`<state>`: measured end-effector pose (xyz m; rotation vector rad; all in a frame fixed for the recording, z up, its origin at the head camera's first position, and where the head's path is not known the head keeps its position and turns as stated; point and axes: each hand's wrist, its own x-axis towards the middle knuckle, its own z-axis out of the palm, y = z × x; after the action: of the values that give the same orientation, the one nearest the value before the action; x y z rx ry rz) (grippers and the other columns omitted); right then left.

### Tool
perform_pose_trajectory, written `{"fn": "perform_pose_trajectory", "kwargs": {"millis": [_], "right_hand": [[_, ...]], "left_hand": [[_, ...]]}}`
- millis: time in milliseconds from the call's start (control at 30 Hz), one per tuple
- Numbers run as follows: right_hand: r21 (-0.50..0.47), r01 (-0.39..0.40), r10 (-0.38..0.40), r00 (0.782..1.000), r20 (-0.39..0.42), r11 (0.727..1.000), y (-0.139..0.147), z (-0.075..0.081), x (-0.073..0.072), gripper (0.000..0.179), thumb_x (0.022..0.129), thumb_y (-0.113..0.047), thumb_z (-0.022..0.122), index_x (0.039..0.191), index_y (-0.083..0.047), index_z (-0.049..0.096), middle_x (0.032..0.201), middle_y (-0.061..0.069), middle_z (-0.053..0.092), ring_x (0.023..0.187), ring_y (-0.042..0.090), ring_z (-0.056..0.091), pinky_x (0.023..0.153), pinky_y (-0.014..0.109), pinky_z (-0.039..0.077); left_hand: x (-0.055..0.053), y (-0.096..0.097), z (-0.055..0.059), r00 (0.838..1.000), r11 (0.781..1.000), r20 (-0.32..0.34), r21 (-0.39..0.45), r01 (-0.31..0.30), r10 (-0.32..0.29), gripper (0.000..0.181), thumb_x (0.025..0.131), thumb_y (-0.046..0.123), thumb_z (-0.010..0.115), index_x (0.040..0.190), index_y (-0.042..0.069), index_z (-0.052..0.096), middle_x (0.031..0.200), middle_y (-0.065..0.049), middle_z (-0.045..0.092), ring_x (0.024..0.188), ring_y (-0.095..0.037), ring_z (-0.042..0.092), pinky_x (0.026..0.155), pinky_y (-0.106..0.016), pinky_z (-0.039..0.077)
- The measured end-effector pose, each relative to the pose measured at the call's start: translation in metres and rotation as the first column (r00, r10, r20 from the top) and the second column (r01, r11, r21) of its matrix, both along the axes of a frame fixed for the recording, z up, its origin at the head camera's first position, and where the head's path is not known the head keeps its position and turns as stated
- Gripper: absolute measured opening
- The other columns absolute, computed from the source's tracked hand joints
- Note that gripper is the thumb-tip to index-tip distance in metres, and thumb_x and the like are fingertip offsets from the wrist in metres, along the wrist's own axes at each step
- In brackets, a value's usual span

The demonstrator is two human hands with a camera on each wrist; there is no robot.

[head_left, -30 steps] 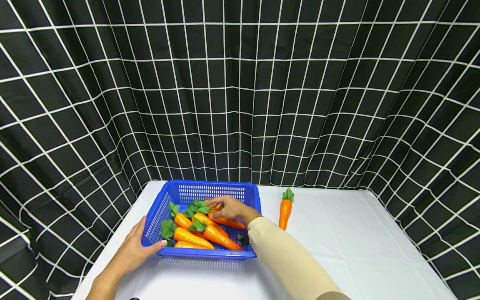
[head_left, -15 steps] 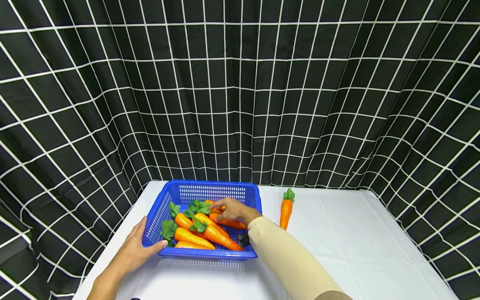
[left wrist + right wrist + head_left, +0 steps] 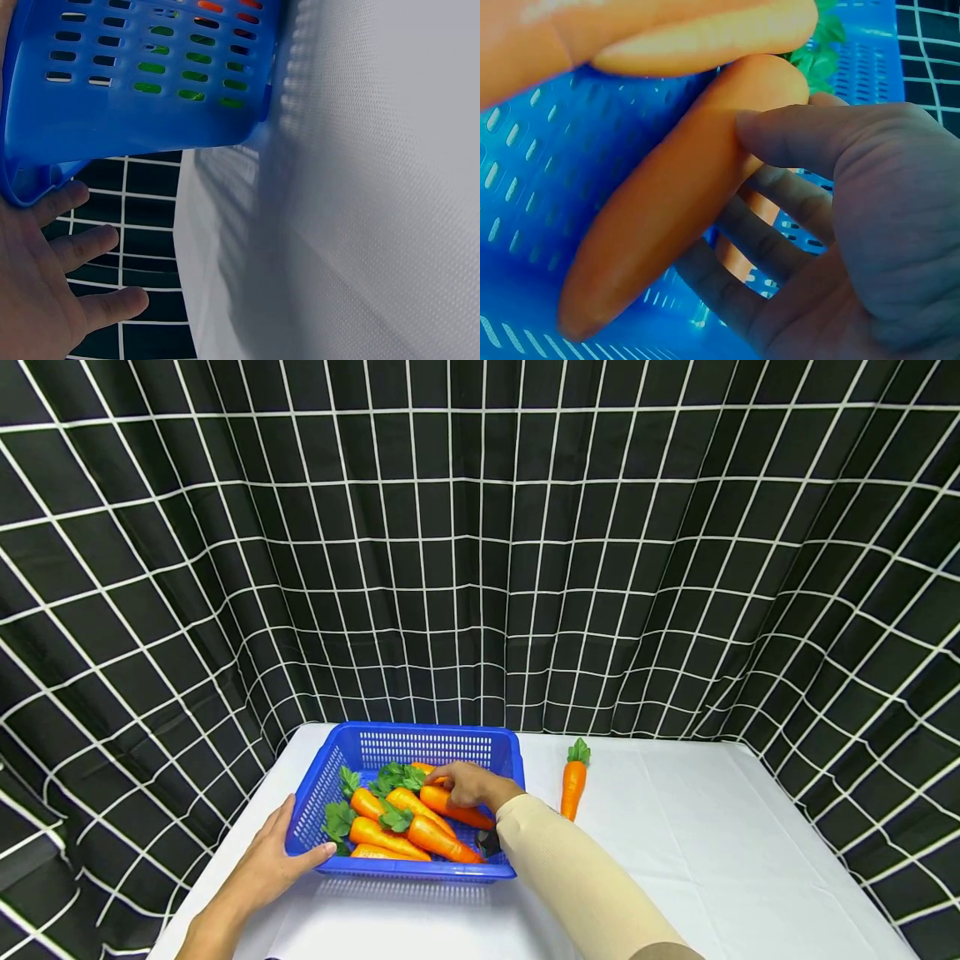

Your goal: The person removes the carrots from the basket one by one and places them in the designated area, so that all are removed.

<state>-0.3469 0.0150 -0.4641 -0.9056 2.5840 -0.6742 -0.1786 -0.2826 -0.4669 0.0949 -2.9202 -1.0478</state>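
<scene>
A blue plastic basket (image 3: 420, 867) with slotted walls holds several orange carrots with green leafy tops. My left hand (image 3: 262, 868) lies against its near left corner, thumb along the rim. In the left wrist view, three fingers of that hand (image 3: 45, 285) stretch out straight and spread beside the basket wall (image 3: 112, 124). Inside the basket, toward its right side, my right hand (image 3: 471, 785) pinches a carrot (image 3: 660, 195) near its thick end. The thumb presses on top and the fingers reach beneath. Another carrot (image 3: 712, 41) lies alongside it.
One carrot (image 3: 573, 789) lies alone on the white tablecloth (image 3: 675, 827), right of the basket, leaves pointing away. A black curtain (image 3: 480, 568) with white grid lines surrounds the table at the back and sides. Inside the basket, a small black object (image 3: 489, 841) shows beside my right sleeve.
My right hand has turned and closed its fingers onto the right-hand carrot, which has shifted slightly. The left hand and basket stay in place.
</scene>
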Motion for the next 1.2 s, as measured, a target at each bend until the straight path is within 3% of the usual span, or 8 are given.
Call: {"fn": "perform_pose_trajectory", "kwargs": {"millis": [233,533,633,867,1200], "right_hand": [[-0.048,-0.020,0.020,1.000,-0.011,0.999,0.001,0.000,0.000,0.058,0.071,0.010,0.067,0.120,-0.020,0.069,0.100,0.009,0.069,0.088,0.018,0.060,0.073,0.027,0.050],[-0.217,0.050,-0.025,0.993,0.113,0.975,0.001,0.002,-0.001,0.056,0.074,0.008,0.069,0.123,-0.019,0.068,0.102,0.011,0.065,0.087,0.024,0.061,0.067,0.029,0.054],[-0.283,0.073,-0.029,0.987,0.157,0.956,0.002,0.006,0.000,0.057,0.076,0.008,0.069,0.125,-0.021,0.067,0.105,0.011,0.065,0.087,0.023,0.062,0.065,0.030,0.056],[-0.422,0.154,-0.048,0.967,0.251,0.893,0.005,0.018,0.003,0.055,0.080,0.004,0.070,0.127,-0.022,0.065,0.106,0.009,0.063,0.070,0.023,0.061,0.060,0.034,0.056],[-0.522,0.199,-0.042,0.954,0.297,0.830,0.011,0.020,0.003,0.054,0.080,0.002,0.070,0.129,-0.021,0.064,0.109,0.011,0.062,0.079,0.025,0.064,0.061,0.036,0.056]], "left_hand": [[0.001,0.001,-0.001,1.000,1.000,0.010,0.005,-0.005,0.005,0.117,0.079,0.059,0.070,0.151,-0.006,0.005,0.150,-0.034,0.012,0.134,-0.054,0.019,0.103,-0.068,0.017],[0.000,0.001,-0.001,0.999,1.000,0.033,0.009,-0.011,0.011,0.117,0.079,0.061,0.069,0.152,-0.004,0.004,0.151,-0.034,0.011,0.134,-0.053,0.019,0.103,-0.068,0.017],[-0.001,0.001,-0.002,1.000,1.000,0.023,0.004,-0.008,0.008,0.117,0.079,0.061,0.069,0.152,-0.004,0.004,0.151,-0.034,0.012,0.134,-0.053,0.019,0.103,-0.067,0.018],[-0.001,0.000,0.000,1.000,1.000,0.001,0.004,-0.003,0.003,0.117,0.079,0.060,0.070,0.152,-0.005,0.005,0.151,-0.034,0.013,0.133,-0.054,0.020,0.103,-0.068,0.018],[-0.001,-0.001,0.001,1.000,1.000,0.014,-0.009,-0.003,0.003,0.117,0.079,0.061,0.069,0.152,-0.005,0.005,0.150,-0.035,0.012,0.133,-0.055,0.019,0.102,-0.069,0.018]]}}
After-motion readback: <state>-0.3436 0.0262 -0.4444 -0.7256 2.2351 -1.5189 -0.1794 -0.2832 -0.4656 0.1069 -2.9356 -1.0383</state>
